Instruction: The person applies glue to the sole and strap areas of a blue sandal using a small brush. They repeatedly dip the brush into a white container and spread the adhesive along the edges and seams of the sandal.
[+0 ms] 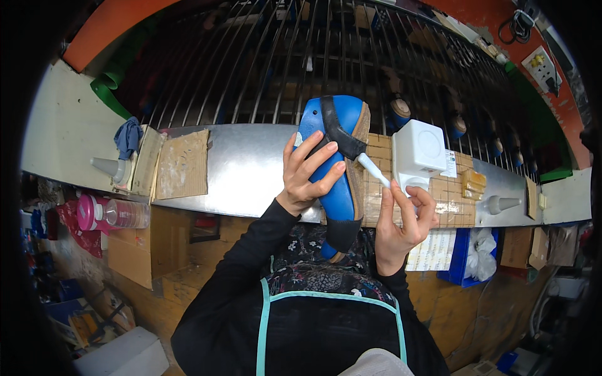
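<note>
My left hand (310, 173) is closed around a blue shoe last (325, 168), fingers spread over its side. On the last sit black straps (339, 128) and a brown cork-like sole (358, 188), which faces right. Between the fingertips of my right hand (404, 219) is a slim white stick-like tool (374, 170); its far end meets the edge of the strap and sole. What kind of tip it has, I cannot make out. Just beyond the right hand, a white plastic container (419, 149) stands on the cardboard-covered bench.
Metal bars (276, 56) run behind the steel bench (238, 160), with more shoes on lasts (400, 110) among them. Cardboard (182, 166) and a grey cone (108, 167) lie left; a yellow block (473, 185) and another grey cone (503, 204) lie right. Below is a blue bin (459, 260).
</note>
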`<control>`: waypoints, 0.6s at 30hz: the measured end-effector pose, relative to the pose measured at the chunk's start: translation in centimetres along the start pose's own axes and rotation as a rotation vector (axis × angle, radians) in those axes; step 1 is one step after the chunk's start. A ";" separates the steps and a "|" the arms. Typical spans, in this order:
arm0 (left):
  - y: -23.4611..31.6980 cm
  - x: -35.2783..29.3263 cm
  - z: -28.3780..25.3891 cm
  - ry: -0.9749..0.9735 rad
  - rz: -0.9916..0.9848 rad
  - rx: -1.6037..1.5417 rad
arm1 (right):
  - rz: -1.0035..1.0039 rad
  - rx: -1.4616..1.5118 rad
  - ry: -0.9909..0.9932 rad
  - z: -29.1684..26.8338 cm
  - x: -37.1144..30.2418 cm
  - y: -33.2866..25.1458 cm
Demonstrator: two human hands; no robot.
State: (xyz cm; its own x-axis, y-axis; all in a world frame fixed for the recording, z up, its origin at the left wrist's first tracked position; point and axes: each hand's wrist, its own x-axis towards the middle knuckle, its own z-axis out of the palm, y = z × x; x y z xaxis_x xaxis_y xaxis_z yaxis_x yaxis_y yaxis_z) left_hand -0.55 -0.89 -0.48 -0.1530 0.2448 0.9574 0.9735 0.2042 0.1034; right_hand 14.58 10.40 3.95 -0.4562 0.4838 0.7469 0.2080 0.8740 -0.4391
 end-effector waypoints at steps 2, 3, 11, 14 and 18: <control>0.0 0.0 0.0 0.010 0.011 0.020 | 0.014 0.004 -0.013 -0.1 0.1 -0.2; 0.1 0.0 0.0 0.012 0.010 0.027 | 0.015 0.004 -0.014 -0.1 0.2 -0.2; 0.1 -0.1 0.1 0.010 0.017 0.035 | 0.085 0.057 -0.025 -0.1 0.3 -0.4; 0.2 -0.1 0.1 0.012 -0.020 -0.017 | 0.047 0.042 0.006 -0.1 0.2 -0.3; 0.3 -0.3 0.1 0.002 -0.059 -0.091 | -0.016 0.032 0.060 0.0 0.3 0.0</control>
State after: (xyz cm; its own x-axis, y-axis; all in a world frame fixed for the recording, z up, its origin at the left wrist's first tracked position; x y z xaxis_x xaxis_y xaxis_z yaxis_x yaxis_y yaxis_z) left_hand -0.20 -0.81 -0.73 -0.2100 0.2333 0.9495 0.9742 0.1315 0.1832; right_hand 14.42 10.56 4.15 -0.4065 0.4726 0.7819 0.1728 0.8802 -0.4421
